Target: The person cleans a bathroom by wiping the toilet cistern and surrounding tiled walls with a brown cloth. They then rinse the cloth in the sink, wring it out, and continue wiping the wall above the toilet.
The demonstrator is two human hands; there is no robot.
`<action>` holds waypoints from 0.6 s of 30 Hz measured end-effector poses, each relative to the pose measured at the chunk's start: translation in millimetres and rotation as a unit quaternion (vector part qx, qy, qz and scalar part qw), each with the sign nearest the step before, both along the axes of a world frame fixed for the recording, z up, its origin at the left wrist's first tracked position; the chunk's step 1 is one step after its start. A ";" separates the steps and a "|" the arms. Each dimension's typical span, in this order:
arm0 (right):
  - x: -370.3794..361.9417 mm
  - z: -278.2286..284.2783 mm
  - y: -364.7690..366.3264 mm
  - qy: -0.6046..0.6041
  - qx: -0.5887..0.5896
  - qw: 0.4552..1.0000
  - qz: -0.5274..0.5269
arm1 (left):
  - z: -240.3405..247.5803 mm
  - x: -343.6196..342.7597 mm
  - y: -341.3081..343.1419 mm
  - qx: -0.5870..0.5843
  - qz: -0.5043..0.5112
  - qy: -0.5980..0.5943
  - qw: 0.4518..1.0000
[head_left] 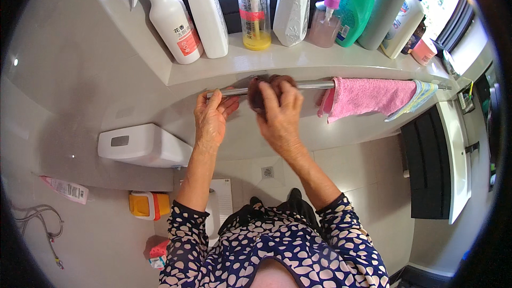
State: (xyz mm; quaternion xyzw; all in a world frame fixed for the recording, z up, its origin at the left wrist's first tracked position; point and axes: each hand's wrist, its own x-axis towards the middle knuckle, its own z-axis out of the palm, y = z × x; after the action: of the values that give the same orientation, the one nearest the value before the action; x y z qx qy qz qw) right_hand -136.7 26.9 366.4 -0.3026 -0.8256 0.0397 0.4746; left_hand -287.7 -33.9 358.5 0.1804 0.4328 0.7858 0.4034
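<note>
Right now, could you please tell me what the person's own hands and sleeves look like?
The left hand and right hand wear no gloves, and I see no watch or bracelet. The left sleeve and right sleeve are dark blue with cream, pebble-shaped spots, both ending well short of the hands.

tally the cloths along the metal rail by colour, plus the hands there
Brown: 1, the brown cloth
Pink: 1, the pink towel
Blue and yellow: 1, the striped cloth
Hands: 2, left hand and right hand
Total: 5
</note>
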 end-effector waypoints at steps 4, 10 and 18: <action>4.7 -15.6 11.9 -0.034 0.061 0.998 -0.008 | -2.9 -0.8 1.8 0.011 -0.003 -0.006 1.000; 71.3 -12.7 63.4 -0.060 0.090 0.990 -0.094 | 0.4 -1.8 -1.4 -0.017 0.017 -0.002 1.000; 86.2 3.0 67.6 0.016 -0.044 0.995 -0.083 | -2.6 -0.7 -1.0 0.023 -0.008 -0.028 0.999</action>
State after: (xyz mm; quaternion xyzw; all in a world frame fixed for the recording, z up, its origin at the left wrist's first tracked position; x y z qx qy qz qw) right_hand -50.5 94.5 369.5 -0.3901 -0.7874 0.0408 0.4755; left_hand -288.4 -34.9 355.9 0.1713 0.4019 0.7967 0.4177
